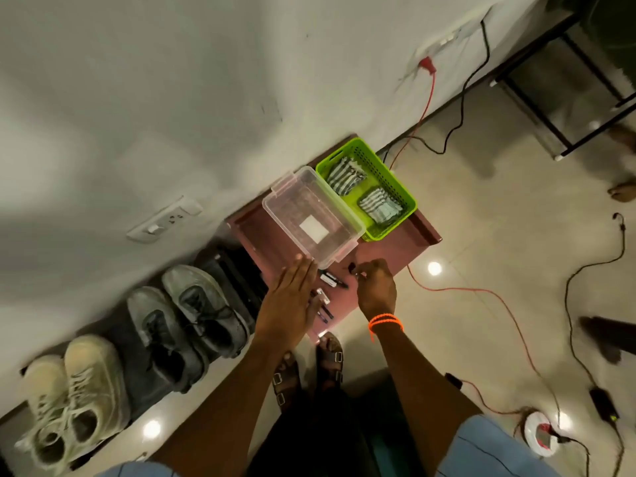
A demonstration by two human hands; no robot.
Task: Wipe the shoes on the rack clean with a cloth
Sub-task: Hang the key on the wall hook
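Two pairs of shoes stand on a low dark rack (237, 287) along the wall: dusty grey sneakers (192, 315) and pale cream sneakers (72, 397) further left. Striped cloths (346, 175) lie folded in a green basket (395, 187) on a reddish-brown table (409, 242). My left hand (292, 297) lies flat with straight fingers over small items on the table, its fingertips at the clear plastic box (309, 215). My right hand (377, 284), with an orange wristband, pinches a small dark object above the table.
Black and white pens or markers (332, 280) lie on the table between my hands. Red and black cables (457, 290) trail across the tiled floor to the right. A black metal frame (564, 98) stands at the far right. My sandalled feet (309, 366) are below the table.
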